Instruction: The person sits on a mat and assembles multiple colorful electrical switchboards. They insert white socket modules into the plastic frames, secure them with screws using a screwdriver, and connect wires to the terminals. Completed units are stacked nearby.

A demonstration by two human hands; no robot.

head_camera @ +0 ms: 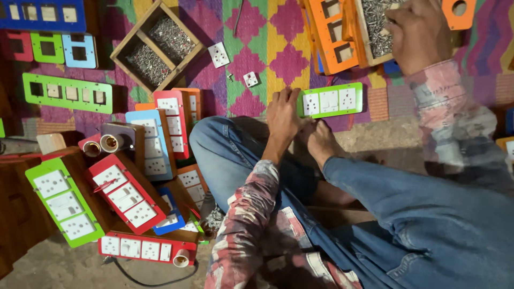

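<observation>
My left hand [282, 115] rests on the left end of a green switchboard [332, 100] fitted with white switches and sockets; the board sits on the patterned mat by my bare foot [320, 140]. My right hand [417, 32] reaches up into an orange-edged wooden box of screws [375, 24] at the top right, fingers curled down into the pile. Whether it grips any screws is hidden. My legs in blue jeans fill the lower right.
A two-part wooden tray of screws [158, 45] lies at top left. Loose white sockets [218, 54] sit on the mat. Finished boards in red [124, 191], blue [152, 142] and green [60, 202] pile at the left; empty coloured plates [67, 92] lie beyond them.
</observation>
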